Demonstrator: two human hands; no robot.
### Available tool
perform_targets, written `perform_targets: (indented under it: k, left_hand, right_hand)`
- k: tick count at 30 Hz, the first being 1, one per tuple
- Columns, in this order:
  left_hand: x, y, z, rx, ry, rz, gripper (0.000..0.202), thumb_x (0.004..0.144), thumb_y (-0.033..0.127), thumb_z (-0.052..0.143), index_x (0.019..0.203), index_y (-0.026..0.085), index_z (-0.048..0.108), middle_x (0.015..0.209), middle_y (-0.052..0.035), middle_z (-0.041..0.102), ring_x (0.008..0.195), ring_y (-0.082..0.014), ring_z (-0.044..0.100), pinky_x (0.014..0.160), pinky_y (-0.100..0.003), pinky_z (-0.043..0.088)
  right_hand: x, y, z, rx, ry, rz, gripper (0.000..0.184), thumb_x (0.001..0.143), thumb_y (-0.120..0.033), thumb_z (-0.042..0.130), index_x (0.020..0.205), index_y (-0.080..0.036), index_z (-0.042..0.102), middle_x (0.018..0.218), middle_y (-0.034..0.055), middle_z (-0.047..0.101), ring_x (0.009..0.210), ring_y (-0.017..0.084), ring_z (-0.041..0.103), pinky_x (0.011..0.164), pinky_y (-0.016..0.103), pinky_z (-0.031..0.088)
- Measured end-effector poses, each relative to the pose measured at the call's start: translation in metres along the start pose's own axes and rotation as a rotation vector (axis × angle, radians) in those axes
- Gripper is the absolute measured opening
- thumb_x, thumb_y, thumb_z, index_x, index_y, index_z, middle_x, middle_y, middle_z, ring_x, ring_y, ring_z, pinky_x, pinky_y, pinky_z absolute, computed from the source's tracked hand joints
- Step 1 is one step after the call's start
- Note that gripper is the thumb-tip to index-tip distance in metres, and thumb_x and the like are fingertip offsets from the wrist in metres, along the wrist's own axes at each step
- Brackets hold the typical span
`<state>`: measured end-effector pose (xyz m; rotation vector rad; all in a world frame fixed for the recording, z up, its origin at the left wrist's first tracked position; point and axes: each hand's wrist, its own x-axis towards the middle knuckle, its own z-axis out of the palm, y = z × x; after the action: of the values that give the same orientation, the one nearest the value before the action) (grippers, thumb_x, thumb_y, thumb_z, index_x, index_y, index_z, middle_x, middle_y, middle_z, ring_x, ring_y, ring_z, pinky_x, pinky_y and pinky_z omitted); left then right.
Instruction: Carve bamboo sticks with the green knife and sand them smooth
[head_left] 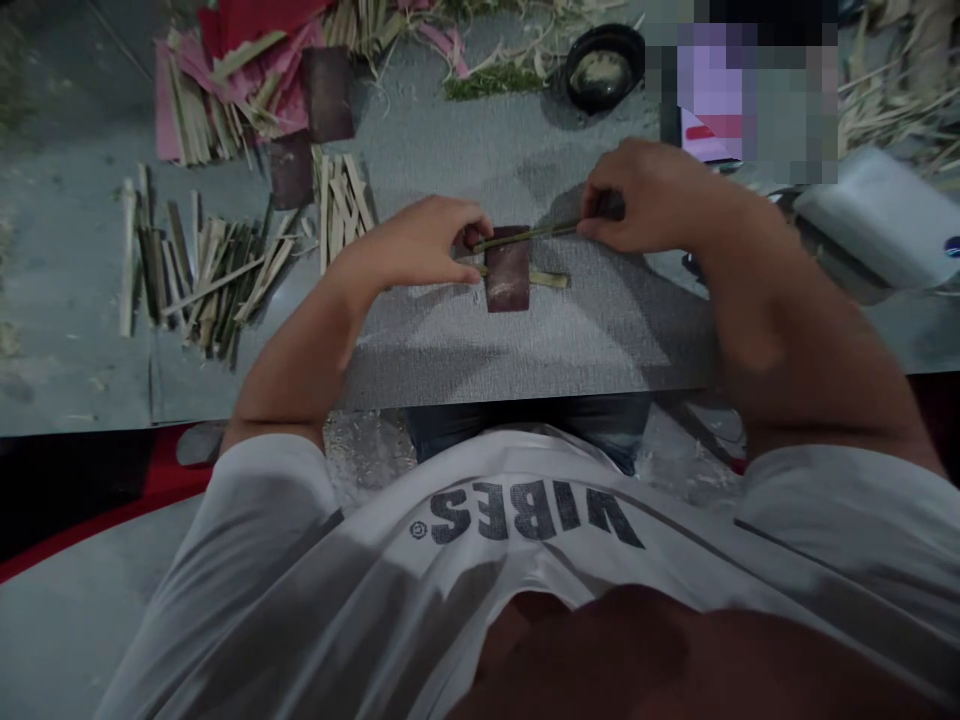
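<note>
My left hand (416, 245) is curled with its fingertips pinching the left end of a thin bamboo strip (529, 234). My right hand (649, 195) is closed on the strip's right end. The strip lies across a dark reddish-brown sandpaper piece (508, 270) on a grey mat (525, 340). A second short bamboo strip (546, 279) sticks out from the sandpaper piece to the right; whether it lies over or under it is unclear.
Piles of cut bamboo strips (214, 270) lie to the left, with more strips and pink and red sheets (247, 70) at the back left. A dark bowl (604, 68) stands at the back. A white object (885, 215) lies to the right.
</note>
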<state>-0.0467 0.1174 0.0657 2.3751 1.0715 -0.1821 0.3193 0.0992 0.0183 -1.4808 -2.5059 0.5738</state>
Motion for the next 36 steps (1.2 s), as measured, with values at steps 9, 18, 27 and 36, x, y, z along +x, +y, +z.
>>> perform_targets:
  k: [9,18,27,36]
  left_hand:
    - [0.015,-0.013,0.021,0.009,0.030,0.104,0.063,0.097,0.044,0.094,0.159,0.033,0.089,0.142,-0.0095,0.092,0.136,-0.0359,0.084,0.116,-0.049,0.062]
    - [0.016,-0.013,0.031,-0.006,0.092,0.008,0.062,0.107,0.047,0.077,0.167,0.038,0.088,0.134,-0.0098,0.094,0.133,-0.0383,0.086,0.122,-0.056,0.065]
    - [0.015,-0.011,0.034,0.057,0.164,-0.096,0.058,0.119,0.047,0.065,0.173,0.033,0.082,0.149,-0.0161,0.090,0.140,-0.0420,0.083,0.124,-0.059,0.063]
    - [0.007,0.010,0.039,-0.022,0.119,-0.086,0.052,0.113,0.048,0.075,0.160,0.031,0.088,0.120,-0.0094,0.094,0.119,-0.0357,0.089,0.111,-0.051,0.067]
  right_hand:
    - [0.011,-0.070,0.025,0.050,-0.101,-0.015,0.051,0.124,-0.058,0.051,0.153,-0.040,0.090,0.161,0.0134,0.088,0.161,0.051,0.067,0.140,0.077,0.047]
    - [-0.002,-0.051,0.004,0.083,0.037,0.087,0.059,0.126,-0.052,0.048,0.168,-0.030,0.082,0.166,0.0204,0.086,0.154,0.048,0.079,0.134,0.068,0.060]
    - [0.001,-0.068,0.026,-0.024,-0.054,0.187,0.052,0.126,-0.056,0.061,0.158,-0.026,0.088,0.147,0.0223,0.094,0.140,0.055,0.086,0.123,0.074,0.067]
    - [0.004,-0.051,0.028,0.032,0.002,0.145,0.060,0.129,-0.063,0.058,0.173,-0.032,0.083,0.159,0.0163,0.092,0.142,0.047,0.084,0.127,0.067,0.066]
